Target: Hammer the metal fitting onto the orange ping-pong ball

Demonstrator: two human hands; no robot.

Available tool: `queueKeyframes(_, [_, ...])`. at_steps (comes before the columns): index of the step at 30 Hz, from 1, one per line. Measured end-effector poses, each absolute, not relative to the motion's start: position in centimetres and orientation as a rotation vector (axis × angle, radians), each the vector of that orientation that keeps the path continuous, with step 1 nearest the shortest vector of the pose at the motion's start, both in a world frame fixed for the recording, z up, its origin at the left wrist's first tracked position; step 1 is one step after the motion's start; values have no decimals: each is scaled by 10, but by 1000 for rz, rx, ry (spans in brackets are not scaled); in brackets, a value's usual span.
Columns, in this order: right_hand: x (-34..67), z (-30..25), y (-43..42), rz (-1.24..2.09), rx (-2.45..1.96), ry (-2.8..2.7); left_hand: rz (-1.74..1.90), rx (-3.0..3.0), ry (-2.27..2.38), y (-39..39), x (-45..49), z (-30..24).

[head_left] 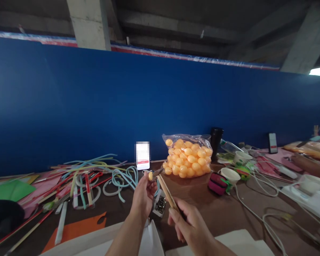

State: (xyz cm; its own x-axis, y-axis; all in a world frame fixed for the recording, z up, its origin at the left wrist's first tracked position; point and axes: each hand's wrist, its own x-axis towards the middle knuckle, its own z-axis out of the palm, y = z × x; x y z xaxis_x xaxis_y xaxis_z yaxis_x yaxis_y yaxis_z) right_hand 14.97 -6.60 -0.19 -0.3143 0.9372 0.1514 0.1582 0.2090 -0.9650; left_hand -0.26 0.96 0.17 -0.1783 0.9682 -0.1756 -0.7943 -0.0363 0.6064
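Note:
Near the middle of the desk, my left hand (145,193) is closed in a pinch at a small yellowish piece (150,176) whose kind is too small to make out. My right hand (188,220) grips the lower end of a wooden-handled tool (165,190), slanting up and away. A dark head, like a small hammer's, crosses its far end and reaches the left hand's fingertips. Below, between the two hands, sits a small open box (160,205) of shiny dark metal pieces. A clear bag of orange balls (188,158) stands just beyond.
Coiled pale-blue tubes (124,177), sticks and coloured paper lie at left. A phone (143,155) leans on the blue partition (149,96). Rightward are a black bottle (216,144), a maroon pouch (217,184), paper cups (230,175) and white cables (252,208). White paper (237,243) lies in front.

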Motion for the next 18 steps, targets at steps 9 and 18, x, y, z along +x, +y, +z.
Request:
queueKeyframes(9, [149,0,-67,1174,-1071,-1672,1628,310,657,9,-2,3])
queueKeyframes(18, [149,-4,-64,1164,-1049,-1643,1631,282,638,9,-2,5])
